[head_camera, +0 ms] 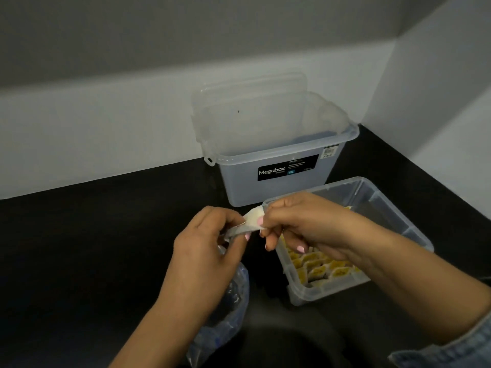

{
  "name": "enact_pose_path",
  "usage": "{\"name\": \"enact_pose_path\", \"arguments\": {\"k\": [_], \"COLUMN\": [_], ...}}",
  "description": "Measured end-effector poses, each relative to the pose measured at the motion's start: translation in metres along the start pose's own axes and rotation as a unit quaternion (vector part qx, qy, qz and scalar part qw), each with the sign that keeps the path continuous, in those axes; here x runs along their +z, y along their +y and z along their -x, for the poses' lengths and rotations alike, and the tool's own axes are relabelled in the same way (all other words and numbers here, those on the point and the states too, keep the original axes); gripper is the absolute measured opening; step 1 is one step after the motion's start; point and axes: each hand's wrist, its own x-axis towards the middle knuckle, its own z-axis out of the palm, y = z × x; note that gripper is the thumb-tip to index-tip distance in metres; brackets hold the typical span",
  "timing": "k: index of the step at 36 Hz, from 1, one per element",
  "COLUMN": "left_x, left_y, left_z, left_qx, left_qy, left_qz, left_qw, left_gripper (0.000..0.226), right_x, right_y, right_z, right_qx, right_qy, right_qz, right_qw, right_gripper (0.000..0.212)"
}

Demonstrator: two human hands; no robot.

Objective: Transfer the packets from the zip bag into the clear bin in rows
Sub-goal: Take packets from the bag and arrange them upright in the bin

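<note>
A tall translucent plastic storage box [276,166] with a black Megabox label stands on the black worktop [93,248] against the grey wall, its clear lid [249,107] propped up behind it. Just in front of that box, to its right, lies the shallow clear plastic bin [393,208], holding rows of upright white-and-yellow packets [321,266] in its near part. In front of the box and to its left, a crumpled clear zip bag [225,309] lies on the worktop, partly hidden by the left forearm. Above the worktop, just in front of the box, the left hand [210,248] and right hand [300,224] pinch 1 small white packet [251,220] between curled fingers [259,221]. The right forearm crosses over the bin, hiding part of its rows.
</note>
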Motion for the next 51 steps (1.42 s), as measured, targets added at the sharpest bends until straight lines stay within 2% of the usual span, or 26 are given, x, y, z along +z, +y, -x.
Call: {"name": "enact_pose_path", "arguments": {"k": [3, 5, 8, 10, 13, 16, 18, 22, 27, 31, 39, 42, 51], "left_x": [0.010, 0.014, 0.023, 0.030, 0.039, 0.044, 0.047, 0.049, 0.053, 0.057, 0.057, 0.058, 0.056], "left_y": [0.006, 0.007, 0.011, 0.015, 0.021, 0.026, 0.027, 0.021, 0.018, 0.018, 0.019, 0.020, 0.020], "left_z": [-0.006, -0.007, -0.010, -0.012, -0.013, -0.015, -0.017, -0.020, -0.019, -0.018, -0.017, -0.016, -0.013], "left_qx": [-0.019, -0.041, -0.055, -0.074, -0.096, -0.108, -0.117, -0.098, -0.113, -0.123, -0.128, -0.126, -0.123], "left_qy": [-0.010, -0.022, -0.031, -0.053, -0.097, -0.137, -0.144, -0.141, -0.186, -0.192, -0.197, -0.198, -0.205], "left_qz": [0.020, 0.052, 0.085, 0.100, 0.120, 0.121, 0.117, 0.042, -0.020, -0.024, -0.032, -0.036, -0.042], "left_qw": [1.000, 0.998, 0.994, 0.991, 0.983, 0.977, 0.976, 0.984, 0.976, 0.973, 0.971, 0.971, 0.970], "left_gripper": [0.025, 0.020, 0.014, 0.014, 0.015, 0.019, 0.024, 0.033, 0.039, 0.040, 0.039, 0.039, 0.040], "right_x": [-0.015, -0.022, -0.035, -0.040, -0.046, -0.057, -0.067, -0.082, -0.081, -0.071, -0.048, -0.040, -0.031], "right_y": [0.004, 0.007, 0.016, 0.020, 0.025, 0.031, 0.036, 0.047, 0.062, 0.071, 0.076, 0.078, 0.086], "right_z": [0.007, 0.011, 0.015, 0.018, 0.019, 0.016, 0.015, 0.010, 0.004, -0.004, -0.017, -0.022, -0.035], "right_qx": [-0.013, -0.036, -0.082, -0.117, -0.134, -0.128, -0.114, -0.053, -0.013, -0.023, -0.055, -0.071, -0.096], "right_qy": [0.027, 0.054, 0.095, 0.102, 0.107, 0.109, 0.097, 0.043, -0.035, -0.062, -0.121, -0.111, -0.107], "right_qz": [0.035, 0.075, 0.182, 0.219, 0.241, 0.253, 0.267, 0.314, 0.373, 0.410, 0.511, 0.554, 0.594], "right_qw": [0.999, 0.995, 0.975, 0.963, 0.955, 0.953, 0.952, 0.947, 0.927, 0.910, 0.849, 0.822, 0.791], "right_gripper": [0.021, 0.031, 0.043, 0.035, 0.009, 0.009, 0.011, 0.009, 0.007, 0.006, 0.017, 0.019, 0.019]}}
